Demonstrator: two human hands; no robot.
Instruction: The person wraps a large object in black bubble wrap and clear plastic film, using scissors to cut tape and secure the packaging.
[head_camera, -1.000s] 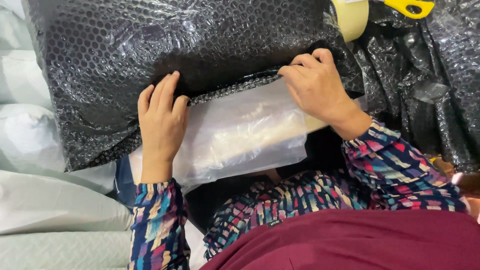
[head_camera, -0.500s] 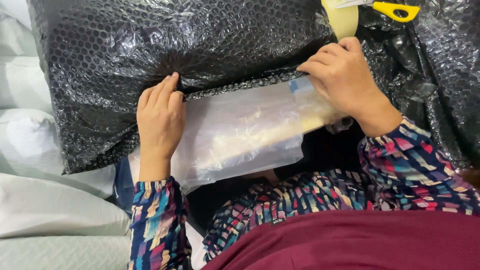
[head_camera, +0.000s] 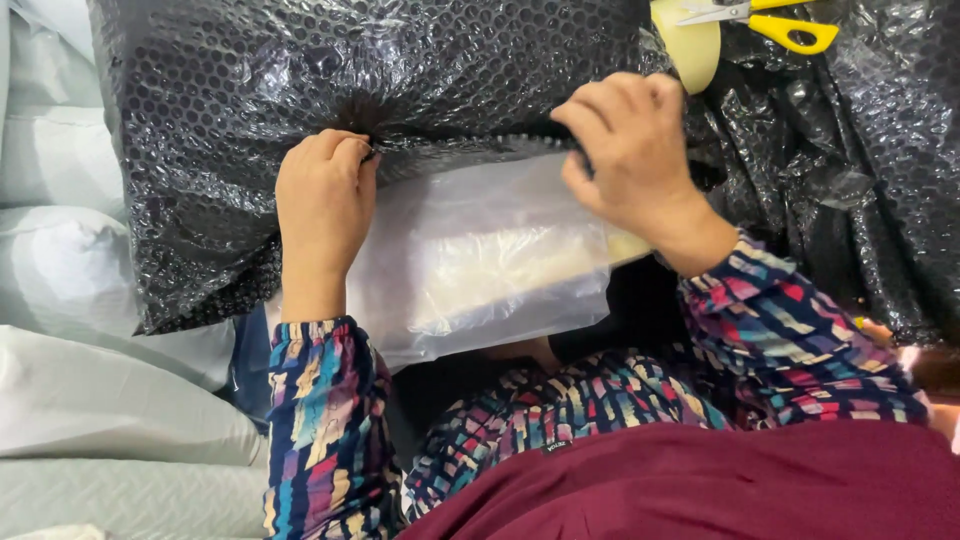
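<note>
Black bubble wrap (head_camera: 330, 90) covered the worktop, its edge overlapping a clear plastic bag (head_camera: 480, 260) nearer the person. The left hand (head_camera: 322, 205) pinched that edge with curled fingers; the right hand (head_camera: 625, 150) gripped it too.

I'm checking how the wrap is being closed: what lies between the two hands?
In the head view, the edge of the black bubble wrap runs between the left hand and right hand, with the clear plastic bag just below it.
</note>
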